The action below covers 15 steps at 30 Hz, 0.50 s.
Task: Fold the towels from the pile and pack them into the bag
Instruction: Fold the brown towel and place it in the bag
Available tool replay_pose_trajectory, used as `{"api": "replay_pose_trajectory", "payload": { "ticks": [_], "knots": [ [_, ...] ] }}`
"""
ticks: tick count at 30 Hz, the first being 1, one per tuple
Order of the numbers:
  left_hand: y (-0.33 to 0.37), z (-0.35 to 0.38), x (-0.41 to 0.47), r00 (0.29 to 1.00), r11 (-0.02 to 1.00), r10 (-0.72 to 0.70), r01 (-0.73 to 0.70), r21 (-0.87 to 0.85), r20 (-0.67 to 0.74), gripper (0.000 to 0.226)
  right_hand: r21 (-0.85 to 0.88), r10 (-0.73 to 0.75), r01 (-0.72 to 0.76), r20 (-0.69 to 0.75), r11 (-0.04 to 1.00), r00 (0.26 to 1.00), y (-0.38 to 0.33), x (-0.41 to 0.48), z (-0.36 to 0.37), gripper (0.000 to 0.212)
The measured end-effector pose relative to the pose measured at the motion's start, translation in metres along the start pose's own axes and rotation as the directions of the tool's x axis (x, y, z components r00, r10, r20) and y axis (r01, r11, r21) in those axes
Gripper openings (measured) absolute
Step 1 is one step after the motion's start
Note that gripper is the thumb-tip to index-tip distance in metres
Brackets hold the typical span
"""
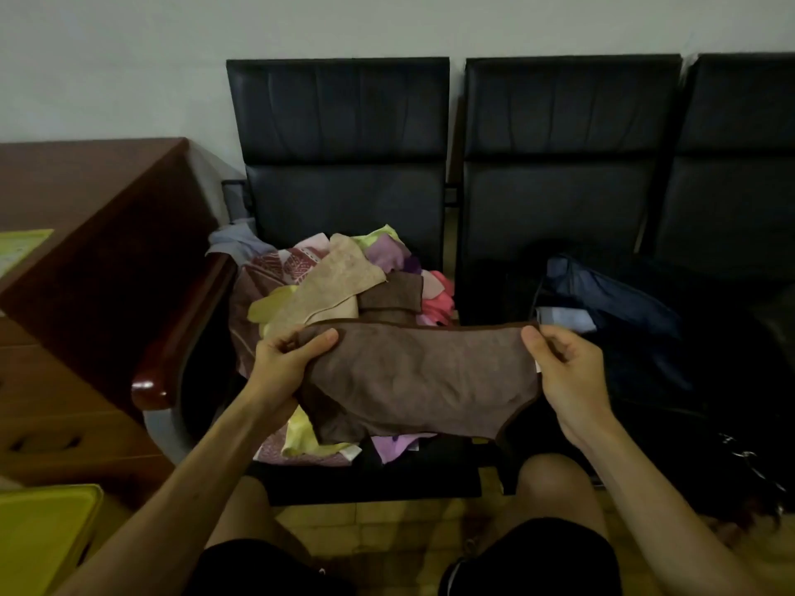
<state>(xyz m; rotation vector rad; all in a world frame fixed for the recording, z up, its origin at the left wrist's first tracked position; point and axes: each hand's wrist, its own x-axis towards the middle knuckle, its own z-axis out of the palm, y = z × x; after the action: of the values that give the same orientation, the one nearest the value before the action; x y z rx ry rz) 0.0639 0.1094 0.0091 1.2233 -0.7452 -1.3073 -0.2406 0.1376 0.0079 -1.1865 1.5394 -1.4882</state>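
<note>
A brown towel (421, 372) is stretched out in the air between my two hands, above the front of a chair seat. My left hand (286, 363) grips its left end with the thumb on top. My right hand (563, 372) pinches its right end, where a small white tag shows. Behind the towel lies the pile of towels (340, 281) on the left black chair: beige, brown, pink, purple and yellow-green ones. A dark blue bag (623, 311) sits open on the middle chair to the right, with something pale inside.
Three black chairs (344, 122) stand in a row against a pale wall. A brown wooden desk (86, 251) is at the left, its armrest-like edge close to the pile. A yellow object (38, 539) sits at the lower left. My knees are below the towel.
</note>
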Motion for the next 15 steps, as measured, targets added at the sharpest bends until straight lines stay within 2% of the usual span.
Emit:
{"api": "replay_pose_trajectory", "payload": {
  "ticks": [5,9,12,15],
  "knots": [
    [-0.028,0.007,-0.015,0.998,0.999,-0.021,0.019,-0.033,-0.055,0.014,0.048,0.07,-0.069,-0.034,0.997,0.997,0.018,-0.015,0.007,0.017],
    [-0.049,0.013,-0.028,0.998,0.999,-0.029,0.031,0.039,-0.051,0.014,0.043,0.115,-0.113,-0.039,0.993,0.993,0.034,-0.032,0.017,0.012],
    [-0.057,0.023,-0.036,1.0,0.994,-0.002,0.004,0.109,-0.017,0.013,0.045,0.135,-0.135,-0.012,0.99,0.991,0.038,-0.043,0.025,0.01],
    [-0.057,0.037,-0.047,0.997,0.985,0.049,-0.059,0.162,0.063,0.015,0.042,0.093,-0.094,0.024,0.995,0.995,0.032,-0.054,0.036,0.007]
  ]
}}
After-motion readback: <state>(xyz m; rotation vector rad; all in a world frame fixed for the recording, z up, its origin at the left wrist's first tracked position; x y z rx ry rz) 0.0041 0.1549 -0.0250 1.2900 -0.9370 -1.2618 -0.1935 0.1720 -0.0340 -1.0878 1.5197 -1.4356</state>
